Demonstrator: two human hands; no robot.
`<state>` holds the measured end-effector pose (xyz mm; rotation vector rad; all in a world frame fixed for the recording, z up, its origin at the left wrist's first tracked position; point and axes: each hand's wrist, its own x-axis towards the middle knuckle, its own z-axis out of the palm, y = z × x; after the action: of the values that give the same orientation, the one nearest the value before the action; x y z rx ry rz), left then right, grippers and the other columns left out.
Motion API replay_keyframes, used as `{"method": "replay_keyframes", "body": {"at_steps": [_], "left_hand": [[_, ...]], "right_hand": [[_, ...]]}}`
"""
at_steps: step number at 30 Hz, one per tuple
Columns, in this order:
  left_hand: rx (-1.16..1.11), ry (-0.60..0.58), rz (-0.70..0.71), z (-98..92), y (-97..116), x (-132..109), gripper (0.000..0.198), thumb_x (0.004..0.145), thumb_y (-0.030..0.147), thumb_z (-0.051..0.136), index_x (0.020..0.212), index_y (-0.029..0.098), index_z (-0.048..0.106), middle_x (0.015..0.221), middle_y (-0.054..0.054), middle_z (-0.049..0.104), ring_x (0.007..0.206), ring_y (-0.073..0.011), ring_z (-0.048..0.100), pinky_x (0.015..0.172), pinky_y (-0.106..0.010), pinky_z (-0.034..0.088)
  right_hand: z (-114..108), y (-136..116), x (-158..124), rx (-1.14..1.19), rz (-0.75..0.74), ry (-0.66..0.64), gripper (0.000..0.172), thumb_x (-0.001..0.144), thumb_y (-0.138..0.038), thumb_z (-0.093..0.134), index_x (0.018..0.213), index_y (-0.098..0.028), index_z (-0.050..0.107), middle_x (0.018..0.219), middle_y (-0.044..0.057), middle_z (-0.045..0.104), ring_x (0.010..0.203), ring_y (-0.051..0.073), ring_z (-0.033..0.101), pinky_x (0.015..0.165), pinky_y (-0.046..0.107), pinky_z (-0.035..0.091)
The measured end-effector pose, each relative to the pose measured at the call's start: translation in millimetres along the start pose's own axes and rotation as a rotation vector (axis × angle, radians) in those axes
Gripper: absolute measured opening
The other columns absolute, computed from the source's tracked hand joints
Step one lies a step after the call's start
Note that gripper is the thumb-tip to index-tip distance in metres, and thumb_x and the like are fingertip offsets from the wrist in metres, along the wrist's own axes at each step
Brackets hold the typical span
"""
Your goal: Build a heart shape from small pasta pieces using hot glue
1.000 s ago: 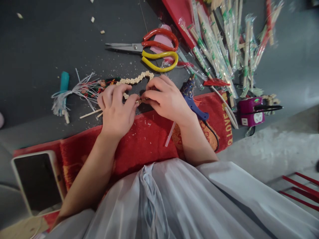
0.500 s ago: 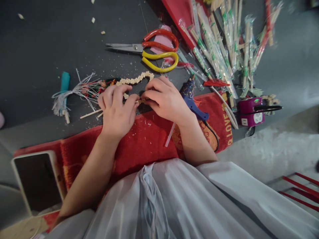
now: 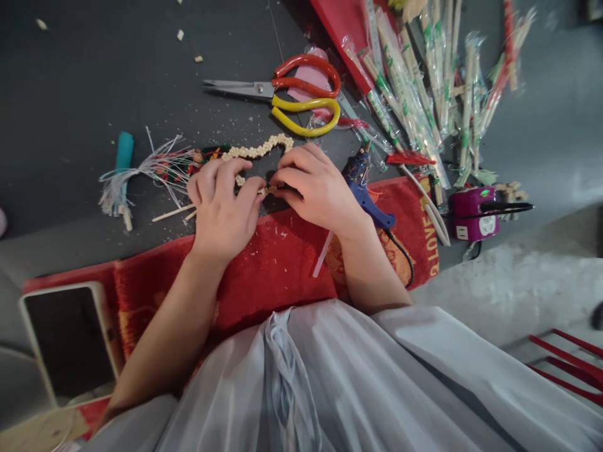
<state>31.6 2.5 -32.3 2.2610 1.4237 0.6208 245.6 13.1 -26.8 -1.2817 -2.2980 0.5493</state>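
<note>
A knobbly cream strand, like a braid or string of small beads, curves on the dark table behind my fingers. My left hand is closed, thumb and forefinger pinching a short stretch of it. From the other side, my right hand pinches the same stretch, so the fingertips nearly meet. The fingers hide most of the gripped part. Thin wooden sticks poke out left of my left hand, near a bundle of white strings. A blue glue gun lies just right of my right hand.
Scissors with red and yellow handles lie beyond the hands. Wrapped chopsticks pile up at the back right. A purple power adapter sits at right. A red towel covers the near edge; a phone or tablet rests at left.
Both hands keep their pinch on the cream strand with hardly any movement. The view has shifted slightly, so the table items appear a little further right.
</note>
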Motion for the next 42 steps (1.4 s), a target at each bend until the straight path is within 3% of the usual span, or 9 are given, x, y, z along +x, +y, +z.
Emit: {"method": "replay_keyframes", "body": {"at_steps": [19,29,42], "left_hand": [[0.029,0.004,0.010,0.3,0.3,0.7,0.022,0.103,0.037,0.048,0.112,0.033,0.068,0.144,-0.008,0.065,0.138,-0.0383,0.052,0.113,-0.066,0.039],[-0.014,-0.037,-0.034,-1.6,2.4,1.1,0.022,0.101,0.033,0.052,0.115,0.036,0.068,0.146,-0.008,0.063,0.143,-0.0396,0.049,0.118,-0.069,0.031],[0.042,-0.050,0.003,1.6,-2.3,0.7,0.022,0.102,0.036,0.051,0.117,0.032,0.066,0.148,-0.007,0.061,0.143,-0.0380,0.048,0.117,-0.069,0.033]], "right_hand": [[0.6,-0.4,0.9,-0.034,-0.005,0.018,0.012,0.097,-0.017,0.056,0.100,-0.023,0.065,0.114,0.007,0.060,0.114,0.028,0.054,0.100,0.052,0.048],[-0.8,-1.9,1.4,-0.033,0.010,0.010,0.013,0.096,-0.016,0.057,0.099,-0.024,0.066,0.115,0.008,0.059,0.116,0.029,0.054,0.101,0.053,0.048],[-1.5,-1.7,1.3,-0.022,0.026,-0.016,0.014,0.096,-0.017,0.057,0.100,-0.024,0.067,0.118,0.008,0.059,0.119,0.029,0.053,0.105,0.055,0.046]]}}
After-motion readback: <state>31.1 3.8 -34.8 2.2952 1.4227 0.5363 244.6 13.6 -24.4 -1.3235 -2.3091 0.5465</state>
